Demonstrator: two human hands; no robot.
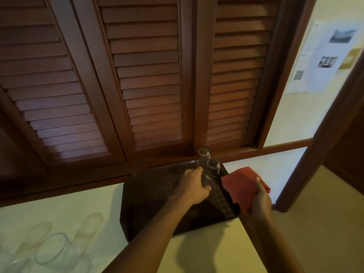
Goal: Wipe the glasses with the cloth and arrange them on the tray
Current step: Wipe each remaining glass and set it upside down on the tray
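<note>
Left hand [194, 186] grips a clear glass [206, 179] over the far right of the dark tray [157, 194], right hand [260, 198] clutches the soft red cloth [243, 184]; glass likely light, slick, fragile, best held round its wall.

home interior | louvered wooden doors [137, 75] | pale counter [59, 209] | notice [323, 56] on wall

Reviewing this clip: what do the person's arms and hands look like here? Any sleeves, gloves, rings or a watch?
Both forearms are bare as far as the frame shows, with no sleeve in view. The left hand and the right hand wear no gloves. No watch, bracelet or ring shows on either, though the dim light and blur could hide small items.
</note>
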